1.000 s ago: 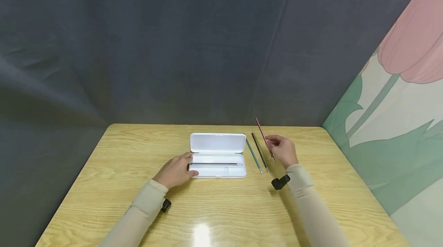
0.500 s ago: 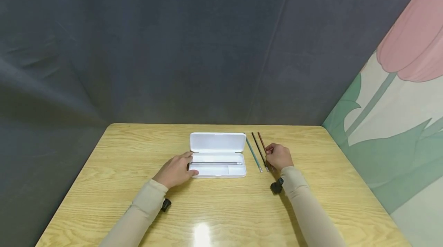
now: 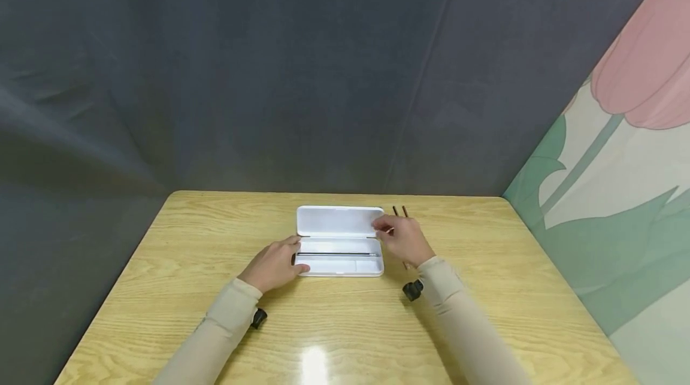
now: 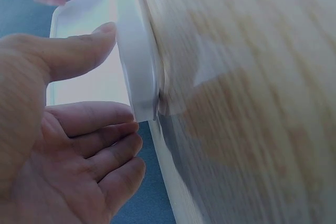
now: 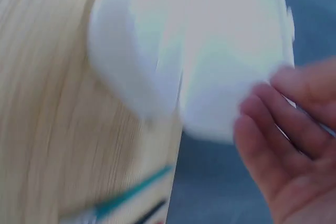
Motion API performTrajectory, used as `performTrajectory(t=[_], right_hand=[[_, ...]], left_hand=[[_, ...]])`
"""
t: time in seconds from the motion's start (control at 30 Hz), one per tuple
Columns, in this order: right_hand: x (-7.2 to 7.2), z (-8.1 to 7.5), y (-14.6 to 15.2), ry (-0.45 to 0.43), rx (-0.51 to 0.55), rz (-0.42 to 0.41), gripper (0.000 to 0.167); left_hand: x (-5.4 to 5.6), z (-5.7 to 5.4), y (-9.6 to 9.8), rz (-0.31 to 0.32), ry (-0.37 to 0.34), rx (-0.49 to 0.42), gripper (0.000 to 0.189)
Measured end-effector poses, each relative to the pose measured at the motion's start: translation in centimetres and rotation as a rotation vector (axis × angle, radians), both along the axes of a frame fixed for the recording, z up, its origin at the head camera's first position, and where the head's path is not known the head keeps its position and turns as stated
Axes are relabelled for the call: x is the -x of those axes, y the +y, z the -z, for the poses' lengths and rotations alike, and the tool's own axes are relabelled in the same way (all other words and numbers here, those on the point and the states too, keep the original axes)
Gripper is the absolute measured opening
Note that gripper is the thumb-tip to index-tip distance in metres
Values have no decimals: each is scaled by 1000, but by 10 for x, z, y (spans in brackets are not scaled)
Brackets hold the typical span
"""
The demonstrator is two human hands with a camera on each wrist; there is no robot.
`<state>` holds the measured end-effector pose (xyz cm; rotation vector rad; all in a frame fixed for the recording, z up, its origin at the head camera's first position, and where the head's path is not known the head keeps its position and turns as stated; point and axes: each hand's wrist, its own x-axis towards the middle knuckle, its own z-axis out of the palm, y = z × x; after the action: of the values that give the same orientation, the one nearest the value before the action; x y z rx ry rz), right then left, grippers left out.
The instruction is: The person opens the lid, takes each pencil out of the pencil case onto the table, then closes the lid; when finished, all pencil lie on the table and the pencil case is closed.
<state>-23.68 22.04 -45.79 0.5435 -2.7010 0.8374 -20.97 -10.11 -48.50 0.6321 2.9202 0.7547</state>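
A white pencil case (image 3: 329,265) lies on the table with its lid (image 3: 336,221) raised. A dark pencil (image 3: 334,254) with a pale end lies lengthwise inside. My left hand (image 3: 274,266) holds the case's left end, thumb at the front rim and fingers by the back corner. At the lid's right end is my right hand (image 3: 403,239), its fingers loosely bent and right at the lid's edge in the right wrist view. Beside the case lie a teal pencil (image 5: 134,190), a black pencil (image 3: 395,211) and a reddish-brown pencil (image 3: 405,211), partly hidden by the right hand.
The wooden table (image 3: 345,325) ends at a dark curtain (image 3: 302,73) just behind the case. A wall covering with a tulip print (image 3: 609,205) slants along the right side. A small divided compartment (image 3: 368,266) sits at the case's front right.
The reddish-brown pencil was lowered onto the table beside the black one and let go. My right hand then moved left to the lid. The left hand has stayed in place.
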Motion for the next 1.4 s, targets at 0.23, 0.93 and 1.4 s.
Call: performTrajectory(t=[0.23, 0.93, 1.4], right_hand=[[10, 26, -38, -171, -167, -239, 21], [25, 25, -51, -276, -341, -435, 21], [13, 23, -45, -195, -128, -205, 19]], left_hand=[[0, 2, 0, 7, 11, -2, 65], [2, 2, 1, 7, 34, 22, 66], [3, 5, 0, -7, 19, 13, 68]])
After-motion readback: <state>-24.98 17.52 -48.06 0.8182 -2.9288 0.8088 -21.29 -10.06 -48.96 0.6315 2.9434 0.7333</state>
